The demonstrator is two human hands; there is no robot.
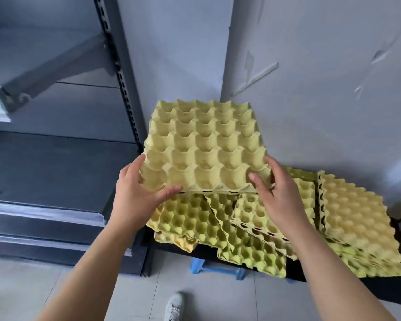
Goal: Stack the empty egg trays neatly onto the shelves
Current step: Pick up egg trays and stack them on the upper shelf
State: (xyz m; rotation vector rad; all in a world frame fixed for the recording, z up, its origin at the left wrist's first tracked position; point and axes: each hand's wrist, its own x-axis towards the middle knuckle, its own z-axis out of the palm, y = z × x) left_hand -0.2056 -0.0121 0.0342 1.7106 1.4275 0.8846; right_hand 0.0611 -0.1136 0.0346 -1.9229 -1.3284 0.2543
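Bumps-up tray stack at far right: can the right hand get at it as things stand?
Likely not yet: the right hand grips the lifted tray. Nothing covers the bumps-up stack beside it, so once freed, probably yes.

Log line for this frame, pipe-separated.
egg tray: held, cups up, above loose pile | left hand: grips near-left corner | right hand: grips near-right corner | shelf: at left

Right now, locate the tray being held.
Head view, centre: the held tray, gripped at its near corners by the left hand and right hand, hangs above the loose trays, right of the shelf upright.
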